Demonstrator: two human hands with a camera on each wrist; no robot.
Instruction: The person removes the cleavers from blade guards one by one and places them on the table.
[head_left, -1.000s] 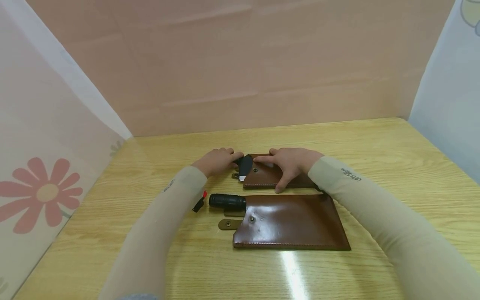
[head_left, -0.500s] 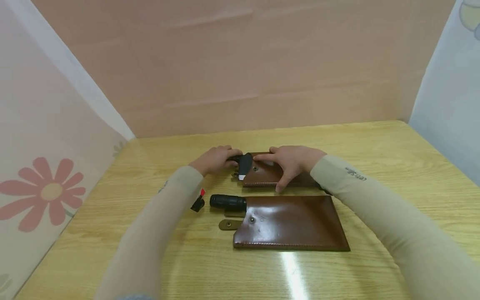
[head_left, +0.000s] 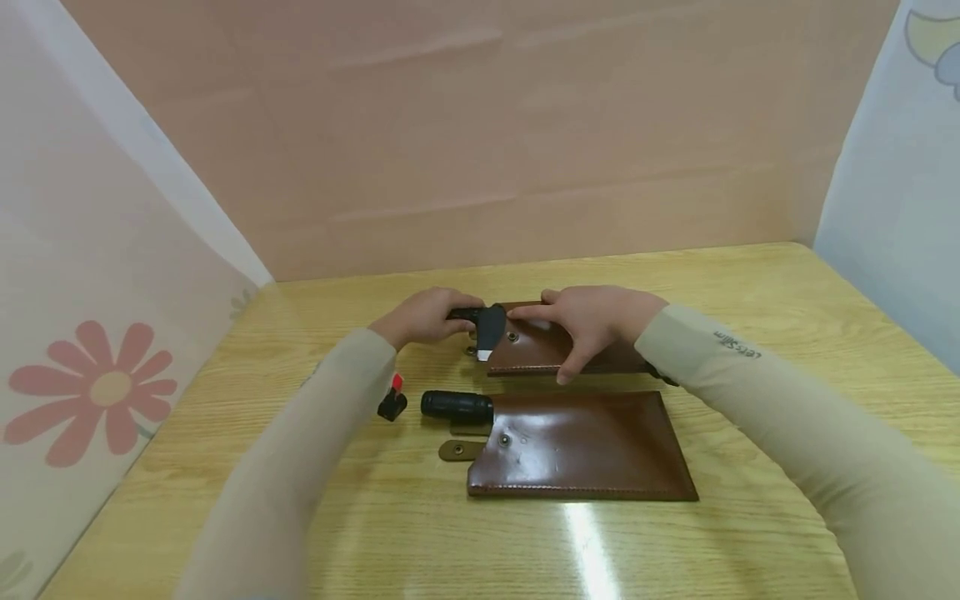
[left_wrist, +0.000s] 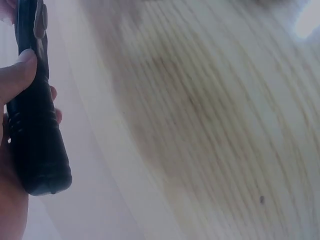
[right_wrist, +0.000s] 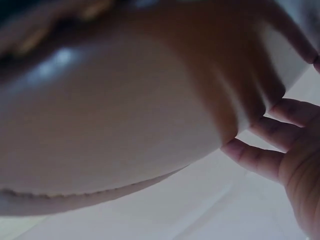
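A small brown leather sheath (head_left: pixel 536 354) lies at the middle of the wooden table (head_left: pixel 750 317). My right hand (head_left: pixel 585 325) spans it, fingers along its far edge and thumb at its near edge, holding it down. In the right wrist view the sheath (right_wrist: pixel 115 125) fills the frame, with my fingers (right_wrist: pixel 260 155) curled at its edge. My left hand (head_left: pixel 423 318) grips the black knife handle (head_left: pixel 465 314) that sticks out of the sheath's left end. The left wrist view shows that handle (left_wrist: pixel 35 115) in my curled fingers above the tabletop.
Nearer to me lies a larger brown sheath (head_left: pixel 585 446) with a black handle (head_left: pixel 456 405) poking out on the left and a strap tab (head_left: pixel 457 450) beside it. A small red and black object (head_left: pixel 392 402) sits left of it. Panels wall in the table's back and sides.
My left hand has shifted slightly left with the handle, so a bit more black handle shows outside the small sheath. My right hand stays on the sheath.
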